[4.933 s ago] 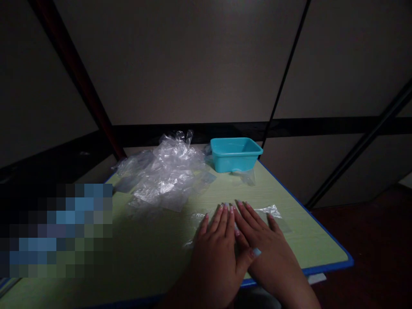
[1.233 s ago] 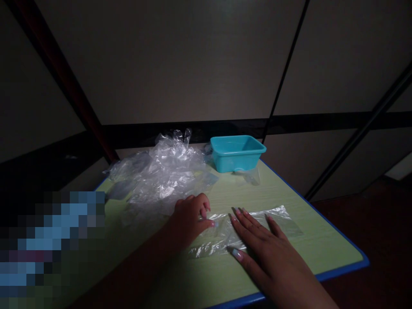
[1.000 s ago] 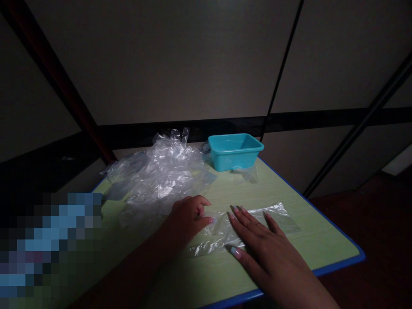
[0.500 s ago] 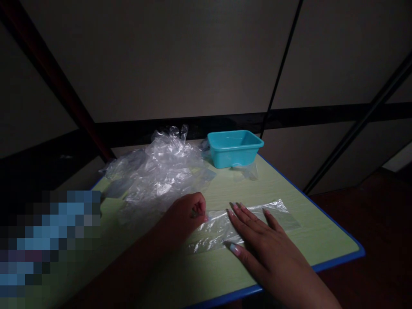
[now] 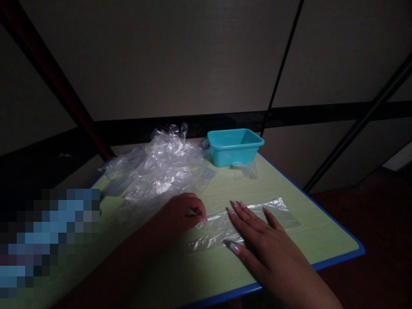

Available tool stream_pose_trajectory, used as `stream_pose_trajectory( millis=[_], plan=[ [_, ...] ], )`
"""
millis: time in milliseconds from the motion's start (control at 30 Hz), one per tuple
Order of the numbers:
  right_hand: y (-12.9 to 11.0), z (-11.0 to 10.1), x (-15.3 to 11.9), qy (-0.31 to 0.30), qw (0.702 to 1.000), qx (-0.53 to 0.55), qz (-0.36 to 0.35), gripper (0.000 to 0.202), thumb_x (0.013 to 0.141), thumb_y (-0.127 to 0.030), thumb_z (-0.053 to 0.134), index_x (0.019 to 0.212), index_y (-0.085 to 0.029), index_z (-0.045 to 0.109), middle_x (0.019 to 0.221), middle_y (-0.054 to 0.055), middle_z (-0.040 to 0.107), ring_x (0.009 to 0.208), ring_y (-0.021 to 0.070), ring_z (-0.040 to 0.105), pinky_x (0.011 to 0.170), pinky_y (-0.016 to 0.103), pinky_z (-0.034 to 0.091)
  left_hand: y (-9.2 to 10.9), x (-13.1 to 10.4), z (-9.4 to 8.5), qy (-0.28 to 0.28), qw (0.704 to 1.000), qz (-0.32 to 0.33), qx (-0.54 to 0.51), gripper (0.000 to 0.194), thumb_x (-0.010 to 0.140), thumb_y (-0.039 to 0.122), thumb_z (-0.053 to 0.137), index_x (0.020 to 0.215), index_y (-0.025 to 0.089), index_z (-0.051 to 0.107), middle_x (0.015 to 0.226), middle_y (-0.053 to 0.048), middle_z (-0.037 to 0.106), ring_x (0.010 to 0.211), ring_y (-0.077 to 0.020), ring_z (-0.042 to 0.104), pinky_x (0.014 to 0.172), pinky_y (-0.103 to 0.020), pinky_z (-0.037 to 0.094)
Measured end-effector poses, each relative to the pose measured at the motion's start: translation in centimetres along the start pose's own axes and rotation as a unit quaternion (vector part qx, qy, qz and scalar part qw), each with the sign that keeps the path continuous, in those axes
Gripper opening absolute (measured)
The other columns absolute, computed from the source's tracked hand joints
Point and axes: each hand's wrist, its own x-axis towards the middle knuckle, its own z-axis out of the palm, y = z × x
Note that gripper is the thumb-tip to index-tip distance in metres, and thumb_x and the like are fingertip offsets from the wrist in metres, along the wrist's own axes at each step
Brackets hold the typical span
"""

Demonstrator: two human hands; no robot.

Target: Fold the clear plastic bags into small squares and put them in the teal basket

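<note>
A clear plastic bag [image 5: 212, 236] lies flattened on the pale green tabletop [image 5: 193, 274]. My right hand [image 5: 260, 240] rests on it, palm down, with the fingers spread. At the bag's upper left edge, the thumb and forefinger of my left hand [image 5: 185, 210] are pinched together on the film. Just beyond my left hand rises a big heap of crumpled clear plastic bags [image 5: 167, 163], partly covered by that hand.
A turquoise plastic basin [image 5: 236, 148] stands at the table's far end, with a small piece of clear film [image 5: 249, 170] beside its base. The table has a blue edge [image 5: 341, 257]. Behind it is a panelled wall [image 5: 180, 60]. Blurred blocks cover the lower left.
My left hand's fingers have shifted slightly along the bag's edge and curled closer together. My right hand stays flat in the same spot.
</note>
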Motion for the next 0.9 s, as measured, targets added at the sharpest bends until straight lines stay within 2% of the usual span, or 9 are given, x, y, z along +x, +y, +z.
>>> stream_pose_trajectory(
  millis=[333, 500, 900],
  plan=[
    [-0.04, -0.15, -0.09, -0.001, 1.0, -0.004, 0.0, 0.057, 0.094, -0.053, 0.032, 0.145, -0.029, 0.022, 0.15, -0.001, 0.02, 0.138, 0.0199, 0.02, 0.11, 0.058, 0.014, -0.75, -0.26, -0.4, -0.008, 1.0, 0.015, 0.018, 0.016, 0.07, 0.01, 0.061, 0.073, 0.021, 0.072, 0.081, 0.001, 0.061, 0.082, -0.0153, 0.056, 0.076, -0.025, 0.039],
    [-0.08, -0.13, -0.07, -0.004, 1.0, -0.004, 0.0, 0.057, 0.094, -0.05, 0.034, 0.145, -0.027, 0.024, 0.15, 0.001, 0.021, 0.138, 0.0205, 0.02, 0.11, 0.058, 0.014, -1.0, -0.25, -0.68, -0.021, 0.999, 0.018, 0.037, 0.016, 0.068, 0.013, 0.06, 0.071, 0.022, 0.072, 0.079, 0.0, 0.06, 0.084, -0.0173, 0.055, 0.078, -0.027, 0.038],
    [-0.24, -0.12, -0.06, 0.018, 1.0, 0.008, -0.001, 0.054, 0.094, -0.043, 0.039, 0.144, -0.03, 0.025, 0.149, 0.0, 0.026, 0.137, 0.0219, 0.025, 0.11, 0.058, 0.016, -0.8, -0.39, -0.69, -0.021, 0.998, 0.004, 0.058, 0.016, 0.067, 0.012, 0.058, 0.071, 0.022, 0.071, 0.083, -0.001, 0.06, 0.089, -0.0194, 0.052, 0.081, -0.03, 0.038]
  ],
)
